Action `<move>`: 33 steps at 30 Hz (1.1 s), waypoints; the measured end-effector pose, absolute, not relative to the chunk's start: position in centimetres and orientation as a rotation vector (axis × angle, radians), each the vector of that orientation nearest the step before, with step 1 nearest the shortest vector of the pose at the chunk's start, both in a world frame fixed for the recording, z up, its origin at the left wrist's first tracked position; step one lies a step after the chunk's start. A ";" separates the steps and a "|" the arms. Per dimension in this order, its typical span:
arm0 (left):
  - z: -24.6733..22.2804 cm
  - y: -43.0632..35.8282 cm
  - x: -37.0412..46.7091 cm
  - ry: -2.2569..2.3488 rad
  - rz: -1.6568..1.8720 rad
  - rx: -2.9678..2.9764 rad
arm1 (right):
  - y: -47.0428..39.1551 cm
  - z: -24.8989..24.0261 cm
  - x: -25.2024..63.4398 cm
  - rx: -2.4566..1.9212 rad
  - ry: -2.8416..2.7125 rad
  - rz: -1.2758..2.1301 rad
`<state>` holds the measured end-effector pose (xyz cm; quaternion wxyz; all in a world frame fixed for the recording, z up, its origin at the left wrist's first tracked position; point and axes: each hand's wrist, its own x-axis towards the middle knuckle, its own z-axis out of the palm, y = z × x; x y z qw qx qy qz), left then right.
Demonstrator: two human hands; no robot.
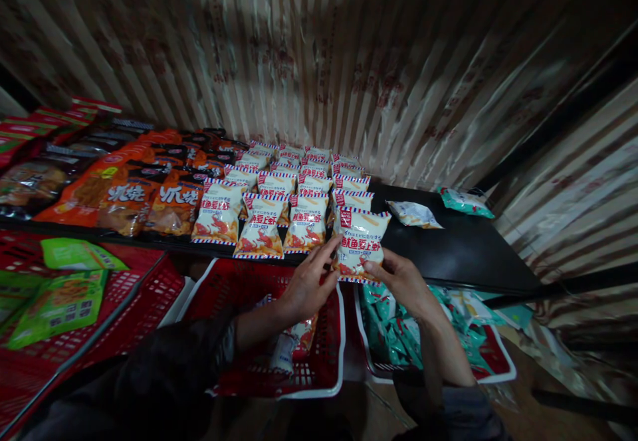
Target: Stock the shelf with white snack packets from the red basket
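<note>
A white and orange snack bag (359,245) with red lettering stands at the front right of several matching bags (308,222) on the black shelf (448,248). My left hand (309,285) grips its left edge. On its right side, my right hand (401,281) holds it, the thumb pressed on the lower front. The bag's lower edge is near the shelf's front edge; whether it rests on the shelf I cannot tell.
Below are a red basket (329,361) with a few packets and another (503,364) full of green packets. Orange and black packs (174,202) stand left. A white packet (413,214) and a green one (466,202) lie right. Striped sheeting (299,49) hangs behind.
</note>
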<state>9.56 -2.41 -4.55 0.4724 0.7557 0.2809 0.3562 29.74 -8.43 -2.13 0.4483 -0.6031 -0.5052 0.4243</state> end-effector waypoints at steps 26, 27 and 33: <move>-5.8 -1.7 11.6 0.998 1.110 2.465 | -5.7 -6.2 30.6 -1.659 -1.335 0.570; -5.7 -1.5 11.9 0.979 1.137 2.471 | -5.7 -6.2 30.5 -1.659 -1.330 0.574; -6.6 -0.2 14.1 0.936 1.158 2.347 | -5.7 -6.2 30.5 -1.648 -1.323 0.584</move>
